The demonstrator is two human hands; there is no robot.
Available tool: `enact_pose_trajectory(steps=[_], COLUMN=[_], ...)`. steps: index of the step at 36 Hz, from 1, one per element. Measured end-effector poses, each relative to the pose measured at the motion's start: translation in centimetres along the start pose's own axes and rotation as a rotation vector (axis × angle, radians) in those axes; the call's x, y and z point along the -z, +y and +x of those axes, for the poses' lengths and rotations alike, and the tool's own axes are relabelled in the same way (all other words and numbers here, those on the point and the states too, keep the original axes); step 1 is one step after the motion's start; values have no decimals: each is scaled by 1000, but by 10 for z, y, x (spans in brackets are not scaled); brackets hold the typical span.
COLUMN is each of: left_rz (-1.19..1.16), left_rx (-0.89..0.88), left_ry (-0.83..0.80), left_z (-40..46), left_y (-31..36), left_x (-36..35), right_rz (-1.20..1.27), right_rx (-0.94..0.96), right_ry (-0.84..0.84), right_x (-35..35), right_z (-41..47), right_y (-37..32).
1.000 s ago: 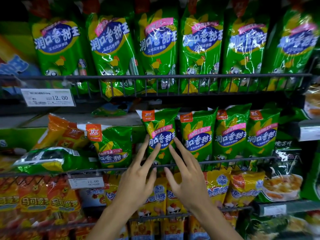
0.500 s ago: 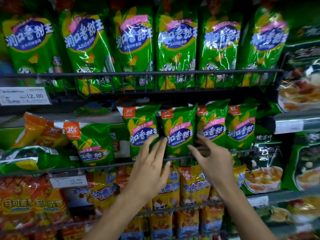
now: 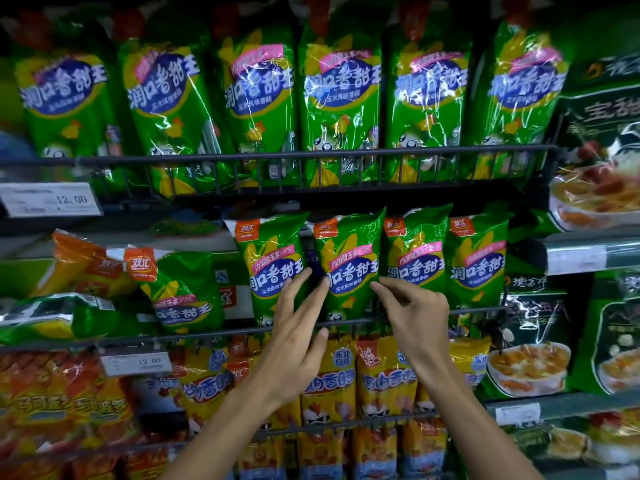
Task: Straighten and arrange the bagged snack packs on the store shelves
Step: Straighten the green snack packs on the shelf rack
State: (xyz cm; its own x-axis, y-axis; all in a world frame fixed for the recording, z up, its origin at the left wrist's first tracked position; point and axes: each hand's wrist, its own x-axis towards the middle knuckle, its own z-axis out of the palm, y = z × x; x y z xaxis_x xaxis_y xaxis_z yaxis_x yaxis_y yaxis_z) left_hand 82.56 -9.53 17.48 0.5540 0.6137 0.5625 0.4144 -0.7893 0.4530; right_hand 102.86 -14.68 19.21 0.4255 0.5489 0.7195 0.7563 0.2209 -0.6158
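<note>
Three wire-fronted shelves fill the frame. Largest are the tall green packs (image 3: 341,105) on the top shelf (image 3: 311,155) — six across, upright, long axis vertical, their lower ends behind the rail. At the right edge sit dark green meal packs (image 3: 533,341) printed with bowls of food.

On the middle shelf (image 3: 214,336), four smaller green snack packs stand upright side by side in the centre, orange logo corners at the top, leaning slightly left. Both hands are raised to this row. The left hand (image 3: 294,337) has straight, spread fingers; its fingertips (image 3: 304,275) lie on the gap between the first pack (image 3: 268,268) and the second pack (image 3: 348,268), the thumb near the rail. The right hand (image 3: 415,313) has its fingers curled, the tips at the seam between the second pack and the third pack (image 3: 414,261); whether it pinches an edge cannot be told. The fourth pack (image 3: 476,261) stands just right of that hand, untouched.

Left of centre a fifth green pack (image 3: 180,292) tilts, apart from the row; further left an orange pack (image 3: 79,261) leans diagonally and another green pack (image 3: 52,317) lies flat — long axis horizontal.

Below, yellow packs (image 3: 384,379) stand upright in the bottom shelf, behind both wrists. Two price tags (image 3: 48,199) reading 12.00 hang at left.
</note>
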Motion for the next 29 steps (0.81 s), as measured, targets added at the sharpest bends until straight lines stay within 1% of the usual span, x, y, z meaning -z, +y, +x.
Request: enact_pose_trajectory(steps=[6,9,11,12,14,16,17,19,21,23,24,27,29], left_rz=[197,206,215,222,242,255,261,284,296,275,251,215,195], left_rx=[-44,-96,-151,-174,-191,-144,-98,-7,45,84,107,159,133], left_ry=[3,3,34,72,185,291,316,313,269,247,262,284,274], left_z=[-3,-5,-8,-11,-19,-25,-27,-30,-32,-34,-35,-38,-38], left_y=[-9,-9,-9,-10,-15,-22,-25,-29,-29,-28,-29,-35,-37], left_x=[-6,1,8,11,17,21,23,28,30,31,30,30,34], right_rz=[0,0,14,29,29,12,35,105,120,95,83,-8,-68], right_rx=[20,16,26,49,163,296,352,417,440,421,391,338,353], right_ry=[-10,-55,-50,-15,118,217,209,106,-28,-150,-194,-249,-269], right_x=[1,4,7,8,8,4,-1,-12,-27,-42,-48,-60,-62], right_z=[-5,-7,-12,-14,-21,-28,-30,-34,-37,-39,-40,-45,-48], right_y=[6,8,9,9,7,2,-2,-13,-26,-36,-40,-43,-41])
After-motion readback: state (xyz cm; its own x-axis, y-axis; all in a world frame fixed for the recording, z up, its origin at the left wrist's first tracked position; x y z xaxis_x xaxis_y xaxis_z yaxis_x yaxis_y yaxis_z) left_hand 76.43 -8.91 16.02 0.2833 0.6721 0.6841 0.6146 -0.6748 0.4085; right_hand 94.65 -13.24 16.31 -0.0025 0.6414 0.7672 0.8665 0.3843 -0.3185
